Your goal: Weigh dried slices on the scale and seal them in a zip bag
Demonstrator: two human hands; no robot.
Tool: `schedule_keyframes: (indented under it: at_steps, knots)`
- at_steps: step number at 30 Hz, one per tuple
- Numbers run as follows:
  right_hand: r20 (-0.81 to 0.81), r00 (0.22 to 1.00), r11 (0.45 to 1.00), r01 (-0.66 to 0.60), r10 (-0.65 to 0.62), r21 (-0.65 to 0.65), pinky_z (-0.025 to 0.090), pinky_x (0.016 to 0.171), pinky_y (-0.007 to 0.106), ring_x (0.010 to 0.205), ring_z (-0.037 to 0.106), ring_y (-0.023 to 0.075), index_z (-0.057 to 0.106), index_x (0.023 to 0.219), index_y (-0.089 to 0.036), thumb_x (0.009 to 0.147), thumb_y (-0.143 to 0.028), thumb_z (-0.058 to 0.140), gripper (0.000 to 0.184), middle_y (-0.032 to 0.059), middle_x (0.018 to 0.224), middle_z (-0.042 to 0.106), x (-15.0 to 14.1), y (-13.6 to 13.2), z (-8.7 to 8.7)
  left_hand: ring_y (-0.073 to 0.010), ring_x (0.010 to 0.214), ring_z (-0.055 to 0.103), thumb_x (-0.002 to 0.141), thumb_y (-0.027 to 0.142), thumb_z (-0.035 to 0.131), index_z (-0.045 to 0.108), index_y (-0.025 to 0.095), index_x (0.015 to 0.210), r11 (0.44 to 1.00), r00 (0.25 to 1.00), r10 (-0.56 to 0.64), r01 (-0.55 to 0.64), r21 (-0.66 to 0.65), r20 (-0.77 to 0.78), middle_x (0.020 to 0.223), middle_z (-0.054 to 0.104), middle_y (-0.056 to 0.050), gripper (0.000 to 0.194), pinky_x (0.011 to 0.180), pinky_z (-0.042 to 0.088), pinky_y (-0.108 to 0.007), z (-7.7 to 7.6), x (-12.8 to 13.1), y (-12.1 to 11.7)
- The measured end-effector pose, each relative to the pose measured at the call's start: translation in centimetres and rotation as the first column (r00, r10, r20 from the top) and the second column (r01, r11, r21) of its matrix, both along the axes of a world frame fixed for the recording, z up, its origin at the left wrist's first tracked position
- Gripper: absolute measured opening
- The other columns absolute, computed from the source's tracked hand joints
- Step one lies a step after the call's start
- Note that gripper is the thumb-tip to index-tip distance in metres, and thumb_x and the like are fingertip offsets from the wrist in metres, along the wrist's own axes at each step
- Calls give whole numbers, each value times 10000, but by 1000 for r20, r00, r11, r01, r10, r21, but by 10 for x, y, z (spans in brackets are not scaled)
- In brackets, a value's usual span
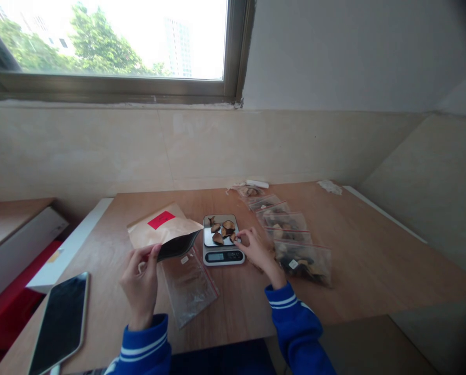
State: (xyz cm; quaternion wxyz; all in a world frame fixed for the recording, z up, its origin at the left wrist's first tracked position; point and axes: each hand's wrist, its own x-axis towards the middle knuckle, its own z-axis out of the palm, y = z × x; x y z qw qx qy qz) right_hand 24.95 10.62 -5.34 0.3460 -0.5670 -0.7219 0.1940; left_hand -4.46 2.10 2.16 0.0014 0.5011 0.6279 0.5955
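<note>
Head view: a silver-topped white digital kitchen scale (225,257) stands on a light brown wooden counter (353,250), with several dried, brown-edged slices (228,225) scattered over its metal plate. The digits on its display are too small to read.

To the left of the scale, the left hand (141,281) pinches the edge of a tan paper pouch with a red rectangular label (170,232), the thumb and fingers closed on it; the pouch's dark mouth gapes toward the person, one corner reaching close to the scale. The right hand (258,250) reaches in from the scale's right side, its thumb and forefinger narrow at a slice by the plate's edge; whether they grip it or only touch it, I cannot tell.

Just left of the scale and nearer the person lies a flat, clear plastic zip bag with a red seal line (189,297). To the scale's right, a row of overlapping clear zip bags filled with dried pieces (305,263) runs toward the wall. Well to the left of the scale, a black-screened tablet with a pale rim (63,317) lies near the counter's edge.
</note>
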Motion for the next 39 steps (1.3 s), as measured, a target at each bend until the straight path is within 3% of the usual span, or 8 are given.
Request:
schedule_keyframes:
  at_steps: [6,10,14,18,23,27,32,39]
  knots:
    - [-16,1000,999,21,-21,25,453,896,375,956,578,225,647,859,-219,833,-248,623,46,41,932,559,-3,-1,12,-139,691,560,844,447,625,671,186,789,1000,1000,16,-16,3,7,763,615,-3,271,641,431,-247,1,-2,-1]
    - [-120,990,993,80,-69,90,468,755,310,765,559,178,662,887,-212,825,-257,635,81,38,881,575,-14,-19,55,-148,703,565,840,469,619,672,192,794,1000,1000,14,-14,-13,27,771,625,-7,285,646,438,-253,2,-3,0]
    - [-397,901,984,-145,176,107,415,563,228,610,482,120,638,1013,-224,879,-357,613,190,-6,782,575,-61,-42,106,-149,698,563,836,483,617,668,194,791,999,998,40,-39,-15,42,767,616,-6,297,648,437,-258,4,-1,2]
    - [-369,854,930,-328,366,164,425,618,228,629,503,115,643,1054,-256,893,-309,611,173,-33,751,561,-122,-51,127,-155,712,573,841,495,604,662,194,801,997,995,79,-79,-15,58,781,623,-9,309,667,442,-268,7,2,4]
    - [-328,879,931,-279,346,233,456,715,262,727,559,148,647,1079,-283,932,-254,538,185,-3,825,598,-137,-55,110,-156,724,580,835,490,615,664,193,800,996,991,93,-93,0,97,785,622,-8,303,681,451,-273,14,-2,6]
    - [-359,926,979,-50,119,196,465,739,279,814,598,174,635,985,-231,943,-232,451,189,42,943,653,-95,-43,72,-157,721,566,833,494,619,662,187,795,993,988,116,-116,-6,100,777,616,-6,312,693,450,-281,15,-4,6]
    - [-115,988,988,115,-103,98,476,730,317,759,593,199,630,1040,-198,881,-196,503,204,60,880,633,-51,-9,28,-153,710,560,832,489,624,665,187,798,997,993,78,-78,-10,87,771,614,-3,307,677,437,-276,9,-1,5]
    - [69,995,996,75,-78,57,483,732,293,825,622,192,645,1037,-189,856,-121,551,215,81,991,617,-45,9,17,-146,717,566,843,476,620,668,185,805,999,998,44,-44,-2,48,774,609,-2,297,678,429,-261,5,2,6]
